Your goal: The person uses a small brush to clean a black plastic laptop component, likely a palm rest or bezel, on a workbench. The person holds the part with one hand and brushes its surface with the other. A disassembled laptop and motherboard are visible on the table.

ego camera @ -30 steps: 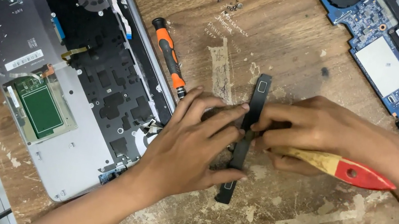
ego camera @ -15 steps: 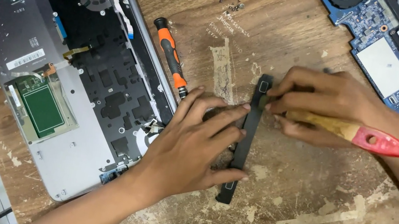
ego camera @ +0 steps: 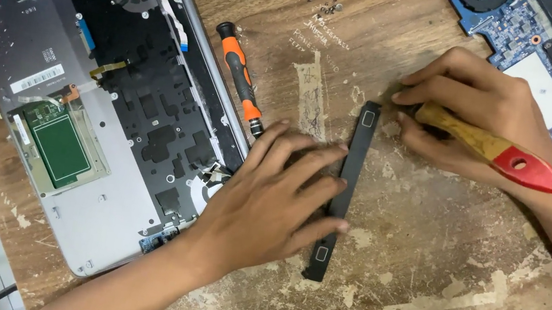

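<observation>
- Scarred wooden workbench (ego camera: 421, 257).
- Opened laptop base (ego camera: 77, 118) on the left, corner cut off.
- Left hand (ego camera: 278, 192) presses flat, fingers spread, on a long black strip (ego camera: 354, 161).
- Right hand (ego camera: 475, 112) grips a wooden, red-ended tool handle (ego camera: 492, 147); tip hidden.
- Orange screwdriver (ego camera: 238, 76) nearby.

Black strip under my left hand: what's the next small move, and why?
Probably bring the brush in the right hand down onto the strip's top end. The left hand pins its middle flat on the table, while the brush end sits just beside that top end.

Bright even light, soft shadows, sharp.
</observation>
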